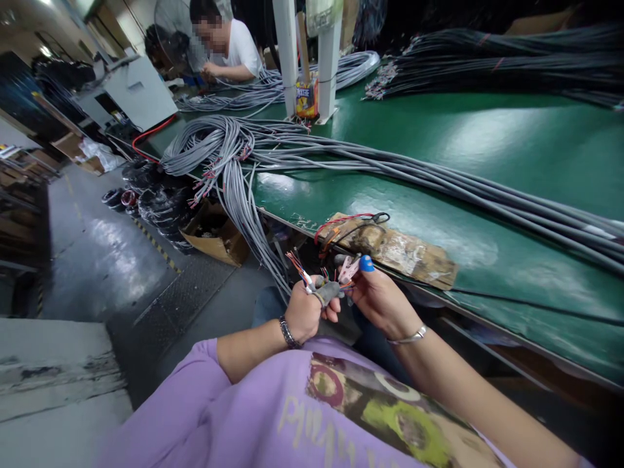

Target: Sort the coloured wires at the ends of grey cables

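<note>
My left hand [307, 309] is closed around several grey cables [327, 294], whose stripped ends show thin coloured wires [296, 265]. Close beside it, the fingers of my right hand [380, 296] are pinched together at the wire ends, the thumb wearing a blue finger cover [366, 263]. Between those fingers sits a small pale pink clip-like piece [348, 269]; its exact kind is unclear. Both hands are in front of the bench edge, and my right fingertips are partly hidden.
A taped wooden board [414, 255] with red and black leads lies at the edge of the green bench [526, 299]. Long grey cable bundles [390, 166] stretch across it, some hanging over the side. A cardboard box [217, 237] stands below. A co-worker [238, 49] sits at the far side.
</note>
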Demonstrator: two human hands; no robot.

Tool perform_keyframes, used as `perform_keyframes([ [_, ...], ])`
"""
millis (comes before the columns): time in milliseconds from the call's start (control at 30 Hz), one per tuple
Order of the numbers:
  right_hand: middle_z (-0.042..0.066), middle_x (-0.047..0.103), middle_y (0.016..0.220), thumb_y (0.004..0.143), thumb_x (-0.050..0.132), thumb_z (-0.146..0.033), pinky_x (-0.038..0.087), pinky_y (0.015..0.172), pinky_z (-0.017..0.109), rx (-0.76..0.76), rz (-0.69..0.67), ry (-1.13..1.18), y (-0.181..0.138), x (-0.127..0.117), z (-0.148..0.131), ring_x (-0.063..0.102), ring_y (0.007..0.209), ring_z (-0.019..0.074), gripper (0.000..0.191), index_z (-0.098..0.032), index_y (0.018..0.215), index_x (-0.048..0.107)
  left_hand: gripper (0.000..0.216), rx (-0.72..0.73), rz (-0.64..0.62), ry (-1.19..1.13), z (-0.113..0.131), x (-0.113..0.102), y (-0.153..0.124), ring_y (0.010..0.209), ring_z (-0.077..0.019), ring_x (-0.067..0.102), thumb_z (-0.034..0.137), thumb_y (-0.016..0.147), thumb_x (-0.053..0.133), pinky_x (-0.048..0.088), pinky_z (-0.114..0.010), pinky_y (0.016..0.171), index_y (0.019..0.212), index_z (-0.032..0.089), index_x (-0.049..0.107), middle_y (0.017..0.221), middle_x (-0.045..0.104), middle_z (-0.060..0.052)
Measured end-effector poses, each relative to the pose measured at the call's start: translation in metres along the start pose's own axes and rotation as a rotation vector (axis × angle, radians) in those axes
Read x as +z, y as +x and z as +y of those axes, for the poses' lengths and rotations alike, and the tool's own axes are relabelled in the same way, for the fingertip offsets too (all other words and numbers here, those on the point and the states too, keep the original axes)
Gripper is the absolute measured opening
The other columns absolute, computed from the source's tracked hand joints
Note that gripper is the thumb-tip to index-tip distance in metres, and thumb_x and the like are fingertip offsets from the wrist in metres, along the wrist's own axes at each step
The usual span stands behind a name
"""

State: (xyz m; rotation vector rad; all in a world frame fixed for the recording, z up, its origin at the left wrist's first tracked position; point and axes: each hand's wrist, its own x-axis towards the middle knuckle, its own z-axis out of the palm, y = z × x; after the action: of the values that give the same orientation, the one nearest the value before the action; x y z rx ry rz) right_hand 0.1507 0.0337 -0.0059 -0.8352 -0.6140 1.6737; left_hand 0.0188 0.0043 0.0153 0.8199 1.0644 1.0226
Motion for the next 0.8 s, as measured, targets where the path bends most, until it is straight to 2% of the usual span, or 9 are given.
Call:
perform_keyframes([
  [133,0.001,0.062,0.063,0.068,0.073,-0.058,0.046,0.056,0.024,-0.022,0.027,0.031,0.001,0.004,0.0,0.053,0.058,0.0117,0.04,-0.019,0.067,0.067,0.034,-0.01,-0.004,0.017,-0.003,0.0,0.002,0.032,-0.0069,0.047,0.043,0.07,0.069,0.027,-0.017,0.032,0.061,0.015,0.051,0.048,0.057,0.001],
  [267,0.001,0.061,0.064,0.07,0.07,-0.06,0.046,0.054,0.024,-0.009,0.019,0.04,0.0,0.004,0.001,0.053,0.058,0.0119,0.042,-0.018,0.068,0.066,0.035,-0.008,-0.013,0.043,-0.005,-0.002,0.002,0.032,-0.0067,0.047,0.044,0.07,0.069,0.029,-0.018,0.032,0.062,0.014,0.052,0.048,0.056,0.002],
  [433,0.002,0.063,0.067,0.065,0.067,-0.068,0.048,0.053,0.024,0.202,-0.077,-0.022,-0.006,-0.006,-0.005,0.056,0.058,0.0125,0.051,-0.018,0.073,0.067,0.038,0.002,-0.036,0.074,-0.008,-0.009,-0.002,0.034,-0.007,0.048,0.048,0.072,0.068,0.031,-0.018,0.033,0.063,0.014,0.052,0.049,0.056,0.002],
  [500,0.002,0.063,0.068,0.06,0.073,-0.066,0.048,0.054,0.024,0.298,-0.147,-0.112,-0.009,-0.011,-0.01,0.056,0.058,0.0125,0.052,-0.017,0.074,0.067,0.04,0.012,-0.062,0.113,-0.01,-0.013,-0.004,0.035,-0.0071,0.05,0.049,0.073,0.067,0.031,-0.017,0.034,0.062,0.014,0.051,0.051,0.057,0.001],
  [567,0.002,0.062,0.066,0.058,0.077,-0.061,0.046,0.054,0.025,0.331,-0.203,-0.222,-0.011,-0.014,-0.015,0.055,0.056,0.0116,0.048,-0.016,0.071,0.067,0.041,0.015,-0.095,0.155,-0.011,-0.016,-0.006,0.036,-0.0071,0.051,0.051,0.074,0.066,0.032,-0.017,0.036,0.062,0.014,0.052,0.052,0.058,0.001],
  [700,-0.001,0.059,0.061,0.059,0.082,-0.049,0.04,0.055,0.024,0.227,-0.26,-0.462,-0.011,-0.015,-0.023,0.048,0.055,0.0096,0.039,-0.015,0.067,0.065,0.042,-0.012,-0.159,0.224,-0.01,-0.019,-0.008,0.038,-0.008,0.053,0.053,0.073,0.066,0.035,-0.018,0.037,0.065,0.014,0.053,0.054,0.059,0.0],
  [800,-0.002,0.057,0.059,0.062,0.078,-0.049,0.037,0.055,0.025,0.175,-0.305,-0.59,-0.014,-0.01,-0.026,0.046,0.054,0.0096,0.038,-0.015,0.066,0.063,0.042,-0.065,-0.286,0.304,-0.006,-0.02,-0.007,0.042,-0.009,0.057,0.052,0.072,0.068,0.035,-0.017,0.039,0.065,0.013,0.056,0.056,0.061,-0.002],
])
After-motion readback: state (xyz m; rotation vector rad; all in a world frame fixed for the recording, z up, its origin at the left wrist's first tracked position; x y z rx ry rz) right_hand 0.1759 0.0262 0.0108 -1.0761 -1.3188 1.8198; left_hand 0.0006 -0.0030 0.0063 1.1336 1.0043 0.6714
